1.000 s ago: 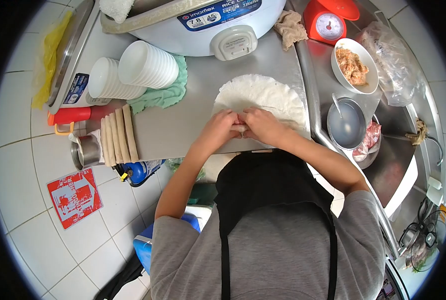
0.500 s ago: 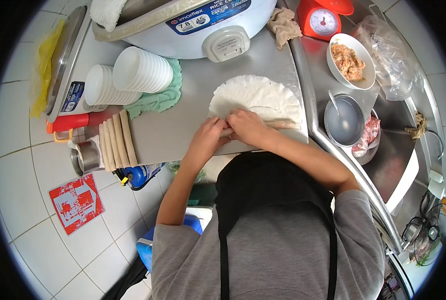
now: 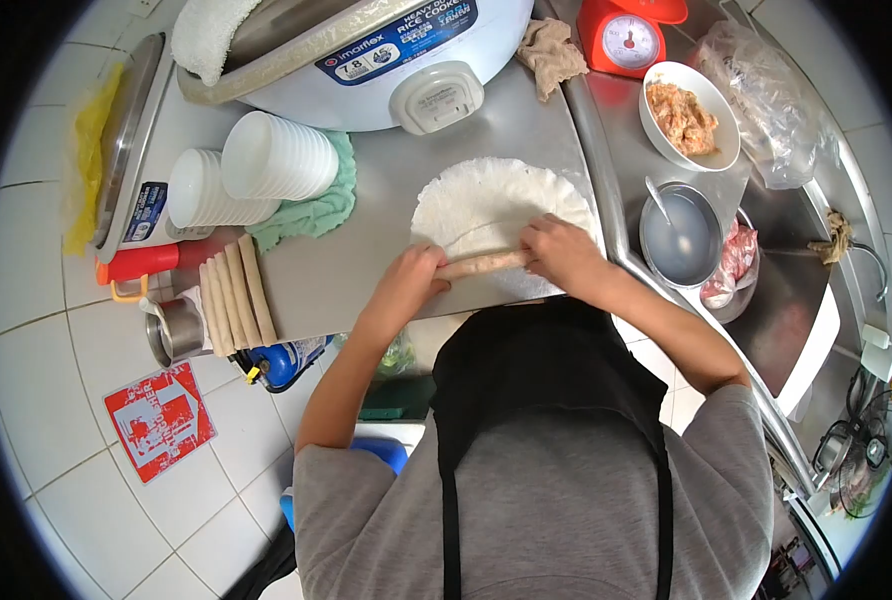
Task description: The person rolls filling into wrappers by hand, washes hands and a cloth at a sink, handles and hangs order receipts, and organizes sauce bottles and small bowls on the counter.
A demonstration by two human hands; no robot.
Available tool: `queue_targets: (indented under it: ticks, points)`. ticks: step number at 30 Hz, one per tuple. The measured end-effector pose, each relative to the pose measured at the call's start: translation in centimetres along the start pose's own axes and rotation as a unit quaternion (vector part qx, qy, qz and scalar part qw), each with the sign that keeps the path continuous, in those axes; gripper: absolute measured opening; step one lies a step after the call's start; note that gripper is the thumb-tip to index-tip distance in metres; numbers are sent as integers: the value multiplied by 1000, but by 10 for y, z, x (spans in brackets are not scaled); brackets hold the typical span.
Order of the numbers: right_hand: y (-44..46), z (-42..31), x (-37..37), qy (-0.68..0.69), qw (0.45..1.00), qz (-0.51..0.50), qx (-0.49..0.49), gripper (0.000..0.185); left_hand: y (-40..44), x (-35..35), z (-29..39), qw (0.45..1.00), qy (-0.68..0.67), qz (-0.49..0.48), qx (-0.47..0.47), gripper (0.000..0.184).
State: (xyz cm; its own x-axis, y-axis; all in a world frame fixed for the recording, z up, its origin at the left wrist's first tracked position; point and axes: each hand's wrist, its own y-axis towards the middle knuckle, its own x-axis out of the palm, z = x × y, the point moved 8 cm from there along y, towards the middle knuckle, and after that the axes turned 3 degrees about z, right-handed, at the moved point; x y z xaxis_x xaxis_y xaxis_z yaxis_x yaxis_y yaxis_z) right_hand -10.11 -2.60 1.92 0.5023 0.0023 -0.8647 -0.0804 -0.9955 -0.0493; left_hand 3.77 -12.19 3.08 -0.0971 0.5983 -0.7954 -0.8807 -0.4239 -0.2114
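A thin spring roll [image 3: 484, 265] lies across the near part of a stack of round white wrappers [image 3: 496, 195] in the head view. Its left end is pinched in the fingers of my left hand [image 3: 406, 285]. Over its right end, the fingers of my right hand [image 3: 563, 255] are closed. The middle of the roll shows between the two hands, with filling faintly visible through the wrapper. Several finished rolls [image 3: 234, 295] lie side by side at the counter's left edge.
A rice cooker [image 3: 406, 60] stands at the back. Stacked white cups [image 3: 276, 158] rest on a green cloth [image 3: 331, 200]. Right of the counter seam are a filling bowl [image 3: 724, 160], a pot of cloudy liquid with a spoon [image 3: 678, 255], and a red scale [image 3: 606, 20].
My hands were close together at the left part of the roll; now they are apart, one at each end. My right hand moved right, and more of the roll is exposed between them.
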Motion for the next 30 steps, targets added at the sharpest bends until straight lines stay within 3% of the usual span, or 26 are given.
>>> queue_targets:
  ticks: [7, 10, 13, 15, 17, 19, 22, 30]
  points:
    - [-21, 29, -24, 18, 1000, -20, 6, 24, 2, 0, -2, 1000, 2, -6, 5, 26]
    - [-32, 40, -40, -60, 997, -30, 28, 28, 1, -2, 0, 1000, 1, -6, -16, 25]
    - [-38, 4, -65, -43, 992, 109, -57, 31, -1, -1, 3, 999, 10, -23, -39, 27]
    - [-42, -25, -48, -1, 974, 170, -147, 36, -5, -11, 17, 996, 49, 77, 6, 31]
    - [-44, -30, -19, -45, 961, 199, -189, 34, -13, -10, 36, 979, 74, 177, 66, 35]
    - [-40, -22, -8, -46, 965, 185, -180, 35, -21, 16, 54, 948, 77, 277, 134, 39]
    - [-35, -20, -10, -70, 965, 178, -178, 37, -13, 46, 57, 957, 83, 250, 119, 43]
    - [-28, -25, -4, -81, 957, 174, -218, 44, -2, 39, 55, 949, 94, 267, 140, 39]
